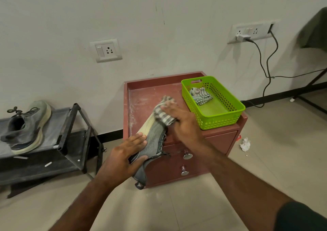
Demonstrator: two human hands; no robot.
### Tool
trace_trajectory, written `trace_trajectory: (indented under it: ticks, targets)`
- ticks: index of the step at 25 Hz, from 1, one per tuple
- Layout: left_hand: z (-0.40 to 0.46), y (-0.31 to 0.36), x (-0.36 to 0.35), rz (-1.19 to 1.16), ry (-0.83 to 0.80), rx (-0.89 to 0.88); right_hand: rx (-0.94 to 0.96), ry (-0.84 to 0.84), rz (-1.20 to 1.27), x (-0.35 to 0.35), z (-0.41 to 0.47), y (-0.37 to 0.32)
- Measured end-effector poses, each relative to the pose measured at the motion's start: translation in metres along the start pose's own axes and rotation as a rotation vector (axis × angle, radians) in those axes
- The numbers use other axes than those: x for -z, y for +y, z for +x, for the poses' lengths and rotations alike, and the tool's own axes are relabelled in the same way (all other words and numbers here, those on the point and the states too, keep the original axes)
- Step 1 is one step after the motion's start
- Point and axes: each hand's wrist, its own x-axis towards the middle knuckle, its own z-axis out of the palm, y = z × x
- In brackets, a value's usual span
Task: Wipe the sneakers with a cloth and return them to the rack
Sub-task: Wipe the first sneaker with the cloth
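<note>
A grey sneaker point(153, 142) with a cream sole lies tilted on its side over the front edge of a red-brown drawer cabinet point(141, 96), toe pointing away. My left hand point(123, 158) grips its heel end. My right hand point(180, 119) presses a grey-and-white checked cloth point(163, 113) against the toe; the hand and cloth are blurred. The second grey sneaker point(24, 129) stands on the top shelf of the black shoe rack point(70, 128) at the left.
A green plastic basket point(223, 119) holding another checked cloth point(200, 94) sits on the cabinet's right side. White dust covers the cabinet top. A crumpled tissue point(245, 144) lies on the tiled floor at right. Cables hang from wall sockets point(251, 32).
</note>
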Motion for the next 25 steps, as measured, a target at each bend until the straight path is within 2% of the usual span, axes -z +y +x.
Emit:
trace_trajectory:
  ticks: [2, 3, 6, 7, 8, 10, 11, 12, 13, 15, 16, 17, 19, 21, 23, 25]
  targets:
    - [0.002, 0.0, 0.0, 0.002, 0.005, 0.0, 0.241, -0.222, -0.132, -0.019, -0.006, -0.001]
    - [0.002, 0.001, 0.0, -0.003, 0.007, -0.001, 0.221, -0.218, -0.151, -0.024, -0.005, 0.008]
    - [0.003, 0.0, 0.002, -0.02, 0.014, 0.001, -0.269, 0.091, -0.025, -0.006, 0.006, 0.024]
    - [0.002, -0.001, 0.001, -0.02, 0.012, -0.004, -0.326, 0.133, -0.014, -0.001, 0.006, 0.024]
    - [0.002, -0.002, 0.001, -0.022, 0.011, -0.006, -0.261, 0.105, -0.013, 0.001, 0.004, 0.016]
    - [0.001, -0.004, 0.002, -0.021, 0.016, 0.0, 0.002, -0.097, 0.018, -0.007, -0.007, -0.006]
    - [0.002, -0.003, 0.002, -0.012, 0.017, 0.002, 0.086, -0.214, 0.019, -0.015, -0.013, -0.016]
    - [0.003, -0.003, 0.001, -0.005, 0.023, 0.001, 0.108, -0.262, 0.016, -0.022, -0.017, -0.015]
    - [0.004, -0.004, 0.001, -0.009, 0.032, -0.001, 0.044, -0.204, 0.02, -0.025, -0.016, -0.008]
    - [0.001, -0.005, 0.001, -0.029, 0.037, 0.007, -0.319, 0.05, -0.018, -0.017, -0.007, 0.012]
    - [0.0, -0.005, 0.002, -0.034, 0.031, 0.007, -0.438, 0.124, -0.045, -0.01, -0.006, 0.02]
    - [0.0, -0.005, 0.001, -0.034, 0.022, -0.004, -0.445, 0.138, -0.04, -0.005, -0.008, 0.026]
    - [-0.001, -0.005, 0.001, -0.021, 0.013, -0.021, -0.233, 0.053, 0.016, -0.009, -0.016, 0.023]
    - [0.001, -0.005, 0.002, 0.009, 0.016, -0.029, 0.0, -0.121, 0.061, -0.015, -0.027, 0.002]
    - [0.002, -0.004, 0.001, 0.044, 0.007, -0.04, 0.128, -0.246, 0.019, -0.013, -0.03, 0.001]
    - [0.002, -0.004, 0.002, 0.053, 0.003, -0.041, 0.16, -0.285, -0.022, -0.015, -0.033, 0.009]
